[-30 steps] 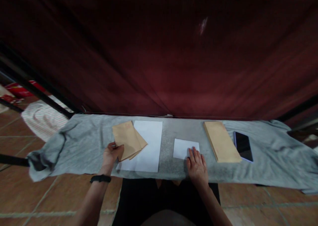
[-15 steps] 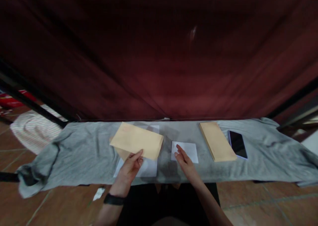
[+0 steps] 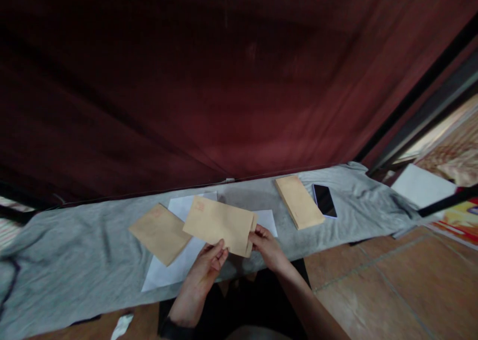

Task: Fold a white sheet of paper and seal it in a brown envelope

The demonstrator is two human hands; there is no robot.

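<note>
A tan paper envelope with a red printed mark at its upper left is held up in front of me. My left hand pinches its lower edge between thumb and fingers. At the right end, where the flap stands a little apart, my right hand grips it. Behind that end lies a small white paper, partly covered. Another tan envelope rests to the left, on top of a larger white sheet.
A stack of tan envelopes lies on the right of the grey cloth, beside a smartphone. A dark red curtain hangs behind. A scrap of white paper is on the tiled floor.
My right hand has come from above the small white paper to the envelope's right end. The held envelope has moved right, away from the one lying on the left. The view has turned right.
</note>
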